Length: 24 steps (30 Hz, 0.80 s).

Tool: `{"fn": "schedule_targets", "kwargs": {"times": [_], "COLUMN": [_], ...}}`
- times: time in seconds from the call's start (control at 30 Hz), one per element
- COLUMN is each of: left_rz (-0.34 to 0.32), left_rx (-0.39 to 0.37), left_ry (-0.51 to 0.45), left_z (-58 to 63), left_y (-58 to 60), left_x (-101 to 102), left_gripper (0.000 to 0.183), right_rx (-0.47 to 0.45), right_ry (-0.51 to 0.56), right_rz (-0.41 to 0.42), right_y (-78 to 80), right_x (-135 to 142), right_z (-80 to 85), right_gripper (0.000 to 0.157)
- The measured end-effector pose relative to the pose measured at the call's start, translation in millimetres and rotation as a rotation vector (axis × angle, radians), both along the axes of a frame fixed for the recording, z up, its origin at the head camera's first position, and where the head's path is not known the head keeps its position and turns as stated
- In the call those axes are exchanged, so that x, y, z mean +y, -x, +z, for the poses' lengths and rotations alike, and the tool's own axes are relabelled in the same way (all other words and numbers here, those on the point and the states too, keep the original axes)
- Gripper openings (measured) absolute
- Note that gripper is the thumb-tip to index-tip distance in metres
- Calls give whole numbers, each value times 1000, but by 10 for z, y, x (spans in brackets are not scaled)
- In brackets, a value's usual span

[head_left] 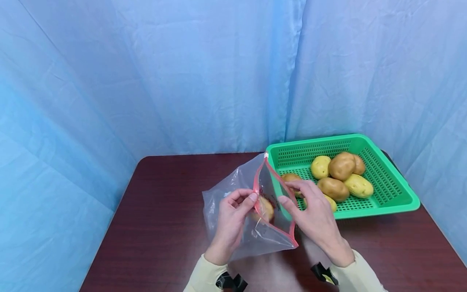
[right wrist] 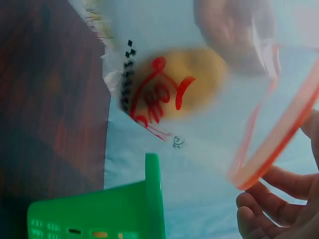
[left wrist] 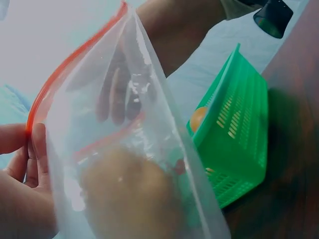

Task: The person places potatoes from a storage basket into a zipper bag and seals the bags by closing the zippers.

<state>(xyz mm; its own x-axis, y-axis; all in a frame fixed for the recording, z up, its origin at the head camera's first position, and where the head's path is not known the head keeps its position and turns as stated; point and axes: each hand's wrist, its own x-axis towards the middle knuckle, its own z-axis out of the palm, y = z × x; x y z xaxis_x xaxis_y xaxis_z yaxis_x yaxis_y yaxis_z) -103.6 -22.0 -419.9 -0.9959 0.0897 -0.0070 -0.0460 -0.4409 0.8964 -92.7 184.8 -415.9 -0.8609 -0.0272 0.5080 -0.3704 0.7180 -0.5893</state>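
A clear zip bag [head_left: 233,215] with a red-edged mouth stands above the table, its mouth spread open toward the basket. Inside it lies a brown potato [head_left: 266,209], blurred through the plastic in both wrist views. My left hand [head_left: 232,215] pinches the near side of the red rim between thumb and fingers. At the opposite side of the rim is my right hand [head_left: 315,213], thumb and fingers spread apart, the fingers touching the rim from outside. Through the plastic, the left wrist view shows the right hand's fingers [left wrist: 118,94] fairly straight.
Right beside the bag, a green plastic basket [head_left: 379,211] holds several potatoes, brown [head_left: 341,166] and yellow [head_left: 359,185]. Both stand on a dark red-brown wooden table [head_left: 157,227]. Blue curtains [head_left: 204,81] hang behind and at the sides.
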Motion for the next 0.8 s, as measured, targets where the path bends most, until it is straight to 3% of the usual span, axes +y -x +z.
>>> {"fn": "schedule_targets", "kwargs": {"times": [0.17, 0.37, 0.5, 0.8], "left_rz": [-10, -29, -30, -43], "left_rx": [5, -9, -20, -25], "left_ry": [20, 79, 88, 72], "left_z": [25, -5, -40, -74], "left_y": [-1, -33, -51, -77], "left_x": [-74, -151, -169, -140], "left_gripper": [5, 10, 10, 7], "right_rx": [-44, -138, -187, -205], "right_ry": [48, 64, 39, -68], "right_rz": [1, -13, -20, 19], "right_y": [-10, 14, 62, 216], "right_x": [171, 467, 641, 839], "right_z": [36, 88, 95, 59], "right_gripper": [29, 35, 43, 54]}}
